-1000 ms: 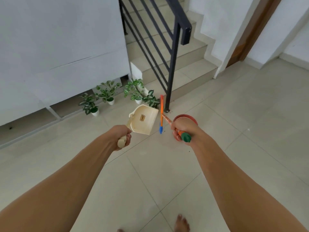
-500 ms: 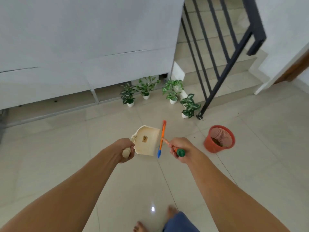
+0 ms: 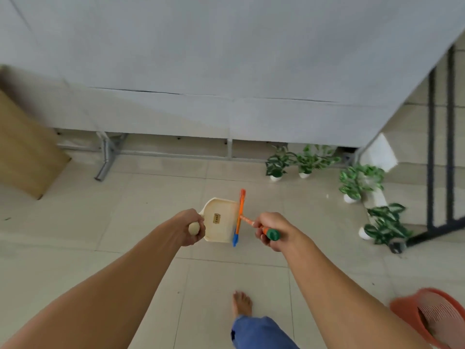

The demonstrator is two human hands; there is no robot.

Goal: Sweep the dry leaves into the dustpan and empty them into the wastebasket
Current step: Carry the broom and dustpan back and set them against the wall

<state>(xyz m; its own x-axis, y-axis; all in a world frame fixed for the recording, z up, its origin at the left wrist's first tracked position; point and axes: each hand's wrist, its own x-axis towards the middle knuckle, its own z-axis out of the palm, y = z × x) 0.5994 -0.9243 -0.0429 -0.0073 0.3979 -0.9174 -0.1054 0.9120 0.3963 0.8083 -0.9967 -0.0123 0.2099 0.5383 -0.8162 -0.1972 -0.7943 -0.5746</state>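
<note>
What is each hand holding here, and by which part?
The left hand grips the cream dustpan by its handle; the right hand grips the brush by its green-tipped handle.

Head-worn camera looks steeply down — close over outstretched arms, floor [image 3: 75,248] beyond.

Pale glossy floor tiles [image 3: 75,260] throughout, softly and evenly lit. Along the far side, a grey-white panel wall [image 3: 226,59] on a metal frame [image 3: 105,157], with a brown board [image 3: 25,147] standing at the left. At the right, small potted plants [image 3: 276,162] near tiled steps [image 3: 415,137] and a black railing [image 3: 431,147].
</note>
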